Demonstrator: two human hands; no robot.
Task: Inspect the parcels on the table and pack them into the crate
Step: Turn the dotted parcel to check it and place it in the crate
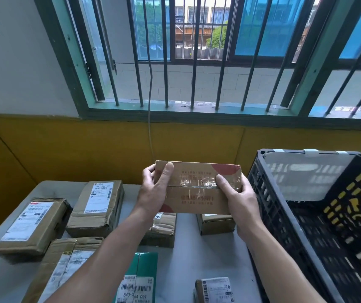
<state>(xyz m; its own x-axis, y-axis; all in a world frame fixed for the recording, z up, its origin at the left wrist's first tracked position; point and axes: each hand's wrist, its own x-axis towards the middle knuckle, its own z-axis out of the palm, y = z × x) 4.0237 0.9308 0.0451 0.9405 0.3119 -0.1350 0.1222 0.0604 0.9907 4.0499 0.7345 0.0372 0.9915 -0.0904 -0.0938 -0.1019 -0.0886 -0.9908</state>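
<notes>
Both hands, left hand (153,189) and right hand (238,193), grip the taped brown cardboard parcel (199,189) mid-air, black slotted plastic crate (319,226) at 3 o'clock. Glossy tape looks slippery, so it might slip onto the table's boxes.

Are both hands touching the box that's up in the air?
Touching. The head view shows the left hand gripping the box at its left end and the right hand at its right end, thumbs pressed on its taped face.
</notes>
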